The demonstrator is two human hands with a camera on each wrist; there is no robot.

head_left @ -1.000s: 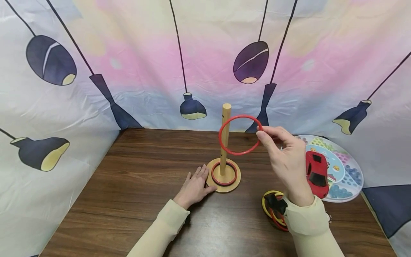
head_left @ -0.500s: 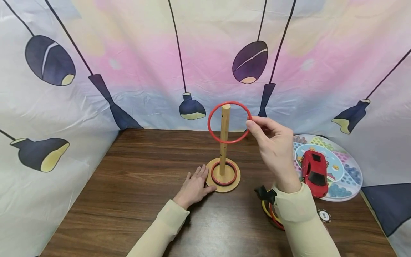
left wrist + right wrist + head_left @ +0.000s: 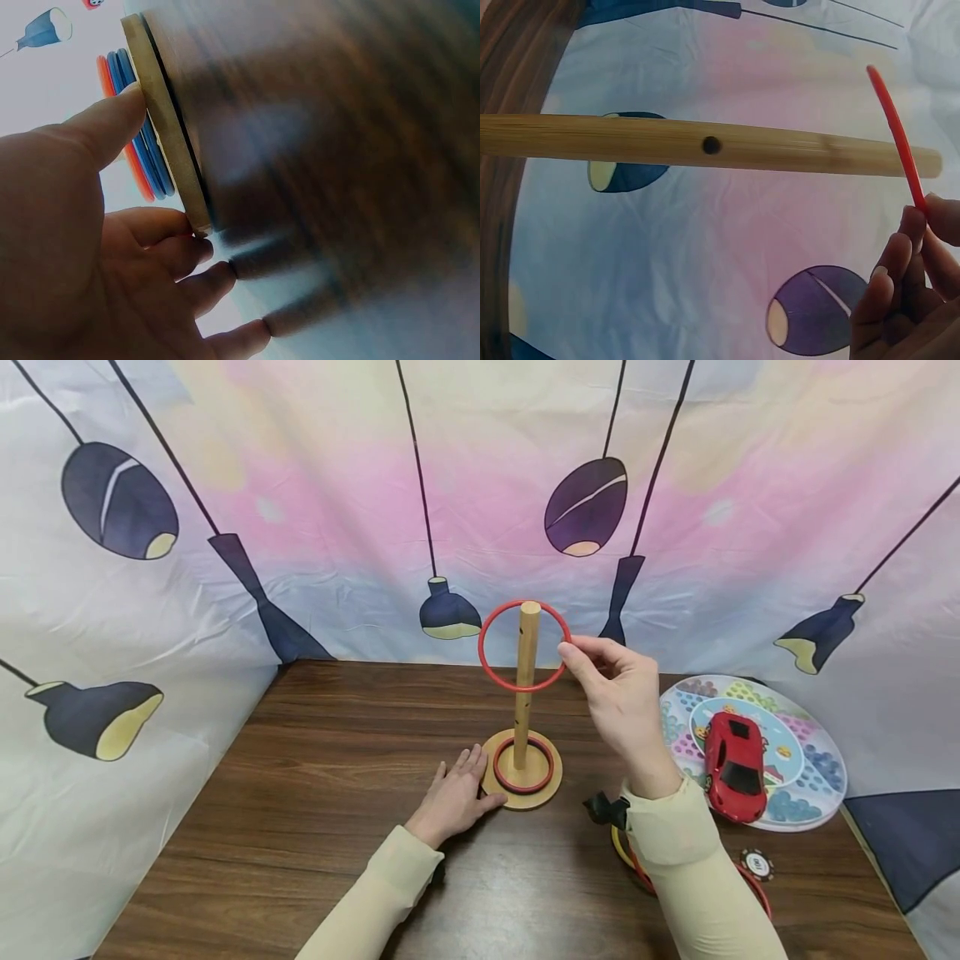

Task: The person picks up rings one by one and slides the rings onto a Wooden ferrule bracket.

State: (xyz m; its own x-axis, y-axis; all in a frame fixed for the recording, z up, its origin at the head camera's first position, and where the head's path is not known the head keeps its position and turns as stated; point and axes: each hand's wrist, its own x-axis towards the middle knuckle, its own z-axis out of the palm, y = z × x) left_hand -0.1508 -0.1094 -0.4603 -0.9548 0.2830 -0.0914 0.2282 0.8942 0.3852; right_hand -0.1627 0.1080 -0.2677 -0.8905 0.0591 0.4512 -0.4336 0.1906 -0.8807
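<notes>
A wooden peg [image 3: 526, 677] stands upright on a round wooden base [image 3: 522, 789] on the brown table. A red ring [image 3: 523, 786] lies on the base around the peg; the left wrist view also shows blue rings [image 3: 142, 131] there. My right hand [image 3: 618, 693] pinches another red ring [image 3: 524, 646] by its right side, held in front of the peg's top. In the right wrist view that red ring [image 3: 897, 139] crosses near the peg's [image 3: 705, 142] tip. My left hand [image 3: 457, 793] rests flat on the table, fingers touching the base's [image 3: 165, 127] left edge.
A red toy car [image 3: 732, 764] sits on a round colourful board [image 3: 813, 777] at the right. Yellow and red rings [image 3: 630, 860] lie under my right forearm, with a small disc [image 3: 756, 863] beside them. Printed cloth walls [image 3: 225, 510] close in the table's back and sides.
My right hand has carried the red ring up and to the left, from beside the peg's middle to around its top. The left hand has stayed put.
</notes>
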